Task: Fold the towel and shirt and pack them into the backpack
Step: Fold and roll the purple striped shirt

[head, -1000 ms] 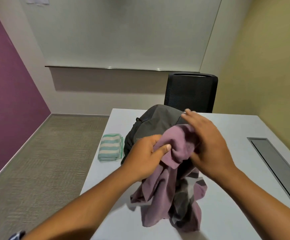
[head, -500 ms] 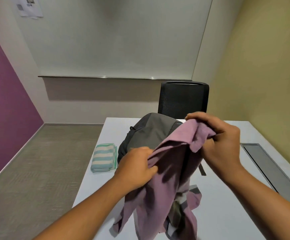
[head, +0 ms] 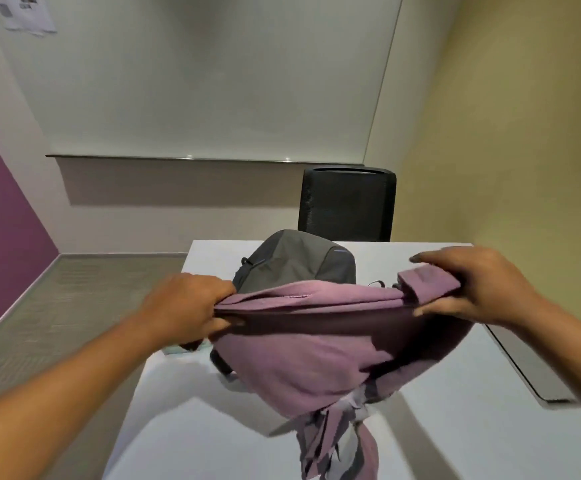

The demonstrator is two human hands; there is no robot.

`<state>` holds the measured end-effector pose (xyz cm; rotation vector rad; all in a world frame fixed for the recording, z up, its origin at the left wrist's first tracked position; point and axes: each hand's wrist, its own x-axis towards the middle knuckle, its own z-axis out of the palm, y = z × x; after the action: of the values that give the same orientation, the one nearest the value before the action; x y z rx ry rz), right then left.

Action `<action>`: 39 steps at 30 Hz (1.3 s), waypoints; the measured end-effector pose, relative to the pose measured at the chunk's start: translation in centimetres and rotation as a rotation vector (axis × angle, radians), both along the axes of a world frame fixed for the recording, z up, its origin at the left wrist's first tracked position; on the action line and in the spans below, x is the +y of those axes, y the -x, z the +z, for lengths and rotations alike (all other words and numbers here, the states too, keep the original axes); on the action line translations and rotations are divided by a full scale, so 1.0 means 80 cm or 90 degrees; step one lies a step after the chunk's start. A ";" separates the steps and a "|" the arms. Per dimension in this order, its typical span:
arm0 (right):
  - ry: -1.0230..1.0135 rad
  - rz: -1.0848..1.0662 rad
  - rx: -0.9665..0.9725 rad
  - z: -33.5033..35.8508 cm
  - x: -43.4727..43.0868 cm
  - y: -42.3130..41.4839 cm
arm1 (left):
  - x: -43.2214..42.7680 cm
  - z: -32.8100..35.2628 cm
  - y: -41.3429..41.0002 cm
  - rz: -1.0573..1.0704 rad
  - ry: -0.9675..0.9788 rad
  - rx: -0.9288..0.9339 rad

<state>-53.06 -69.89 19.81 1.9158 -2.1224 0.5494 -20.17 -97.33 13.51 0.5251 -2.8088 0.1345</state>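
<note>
Shirt (head: 317, 348), head view: bunched a second ago, now stretched wide in the air, on the near side of the backpack (head: 292, 261), above the table (head: 420, 427). My left hand (head: 185, 306) grips one end, my right hand (head: 472, 289) the other. Ready to lay flat, I judge.

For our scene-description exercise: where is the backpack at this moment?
In the head view the grey backpack sits on the white table, centre frame, just behind the held-up purple shirt and in front of the black chair.

A white table (head: 420, 441) stood before a black mesh chair (head: 347, 204), with a whiteboard (head: 209, 81) beyond (purple wall (head: 1, 209) left, yellow wall (head: 511, 133) right).
</note>
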 end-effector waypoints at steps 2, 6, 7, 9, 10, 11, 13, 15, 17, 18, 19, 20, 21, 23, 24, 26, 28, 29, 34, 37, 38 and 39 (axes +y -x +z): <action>-0.221 -0.101 0.120 0.003 -0.008 0.019 | -0.020 0.045 0.022 0.086 0.108 -0.083; -0.426 -0.393 0.223 0.037 -0.052 0.071 | -0.074 0.145 0.076 0.316 0.122 -0.140; -0.372 -0.424 0.198 0.059 -0.064 0.083 | -0.086 0.172 0.091 0.376 0.049 -0.109; -0.212 -0.460 0.182 0.107 -0.086 0.104 | -0.108 0.224 0.121 0.433 -0.156 0.024; -0.116 -0.462 0.174 0.134 -0.094 0.108 | -0.116 0.250 0.135 0.427 -0.286 0.130; -0.021 -0.458 0.164 0.160 -0.101 0.112 | -0.122 0.274 0.147 0.404 -0.418 0.253; 0.162 -0.436 0.128 0.207 -0.107 0.120 | -0.130 0.322 0.162 0.345 -0.532 0.500; 0.310 -0.428 0.065 0.250 -0.105 0.128 | -0.137 0.360 0.160 0.273 -0.438 0.663; 0.422 -0.383 0.087 0.275 -0.098 0.130 | -0.134 0.380 0.147 0.193 -0.371 0.741; 0.423 -0.349 0.164 0.279 -0.093 0.127 | -0.127 0.382 0.139 0.164 -0.362 0.767; 0.412 -0.325 0.237 0.277 -0.088 0.122 | -0.117 0.379 0.129 0.135 -0.367 0.790; 0.403 -0.315 0.268 0.269 -0.083 0.116 | -0.103 0.370 0.118 0.097 -0.378 0.813; 0.403 -0.304 0.251 0.255 -0.077 0.115 | -0.087 0.356 0.105 0.058 -0.399 0.835; 0.389 -0.287 0.165 0.208 -0.062 0.098 | -0.058 0.314 0.077 -0.003 -0.448 0.863; 0.361 -0.271 0.121 0.179 -0.051 0.085 | -0.044 0.288 0.062 -0.016 -0.472 0.867; 0.270 -0.232 0.065 0.111 -0.026 0.065 | -0.022 0.225 0.039 -0.030 -0.528 0.867; 0.178 -0.193 -0.014 0.039 -0.003 0.043 | 0.003 0.152 0.020 0.006 -0.596 0.864; 0.137 -0.177 -0.056 0.001 0.008 0.035 | 0.017 0.113 0.011 0.048 -0.630 0.858; -0.100 -0.172 -0.272 -0.151 0.066 -0.010 | 0.091 -0.053 -0.032 0.244 -0.766 0.738; -0.216 -0.169 -0.347 -0.202 0.098 -0.028 | 0.117 -0.116 -0.060 0.299 -0.830 0.674; -0.260 -0.165 -0.378 -0.214 0.107 -0.032 | 0.125 -0.127 -0.069 0.309 -0.845 0.651; -0.308 -0.170 -0.426 -0.225 0.115 -0.036 | 0.130 -0.136 -0.077 0.327 -0.869 0.631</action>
<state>-50.21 -60.71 1.81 1.7688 -3.1235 0.7479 -14.03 -86.97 2.62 1.1125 -1.3824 -1.5202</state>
